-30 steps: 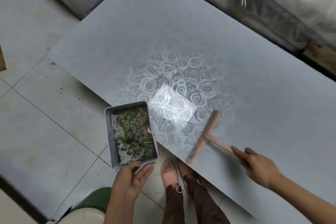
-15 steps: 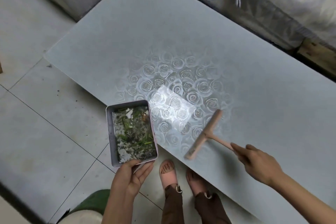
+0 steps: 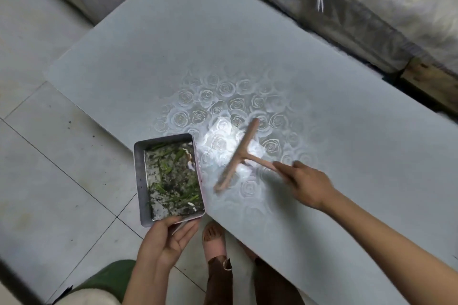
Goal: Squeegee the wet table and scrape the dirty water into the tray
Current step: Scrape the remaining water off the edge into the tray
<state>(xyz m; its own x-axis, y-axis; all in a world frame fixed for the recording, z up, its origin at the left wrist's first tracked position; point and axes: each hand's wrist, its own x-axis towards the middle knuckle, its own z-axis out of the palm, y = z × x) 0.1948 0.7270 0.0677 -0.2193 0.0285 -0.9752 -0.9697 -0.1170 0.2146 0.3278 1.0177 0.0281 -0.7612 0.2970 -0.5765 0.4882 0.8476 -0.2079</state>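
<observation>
1. Squeegee (image 3: 237, 155) (a tan T shape) has its blade on the table (image 3: 173, 44), on the shiny wet patch with roses, just beside the tray (image 3: 139, 181).
2. The right hand (image 3: 309, 186) grips the handle's end, fingers curled round it.
3. The tray is right at the table's near edge, with dirty water and green bits inside.
4. The left hand (image 3: 161, 242) holds the tray's near end, thumb on the rim, fingers under.
5. A sandal (image 3: 214, 242) stands on the floor (image 3: 49, 181).

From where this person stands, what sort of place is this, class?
Likely a home or small eatery dining area: a grey rose-patterned table, a pale tiled floor, and a rectangular metal tray of food scraps.
</observation>
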